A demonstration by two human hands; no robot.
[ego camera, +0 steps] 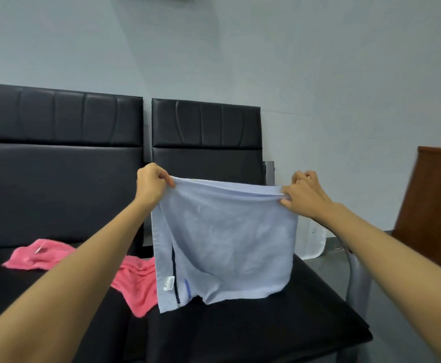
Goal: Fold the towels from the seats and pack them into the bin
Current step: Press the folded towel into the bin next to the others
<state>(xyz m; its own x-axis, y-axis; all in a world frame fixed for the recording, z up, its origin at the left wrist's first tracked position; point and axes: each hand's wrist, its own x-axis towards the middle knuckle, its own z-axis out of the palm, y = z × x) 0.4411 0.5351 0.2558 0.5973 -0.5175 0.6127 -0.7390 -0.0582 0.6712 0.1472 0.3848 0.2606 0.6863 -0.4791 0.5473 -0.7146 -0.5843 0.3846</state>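
Observation:
A pale blue towel (224, 242) hangs doubled over in the air above the right black seat (253, 323). My left hand (152, 183) pinches its top left corner and my right hand (304, 193) pinches its top right corner, stretching the upper edge between them. A white label and dark stripes show along the towel's lower left side. A pink towel (135, 281) lies crumpled across the two seats, partly hidden behind my left forearm and the blue towel. No bin is in view.
Two black padded chairs (65, 163) stand side by side against a grey wall. A brown wooden cabinet (434, 205) stands at the right. A grey metal chair frame (358, 281) runs beside the right seat, with a white object (313, 244) behind it on the floor.

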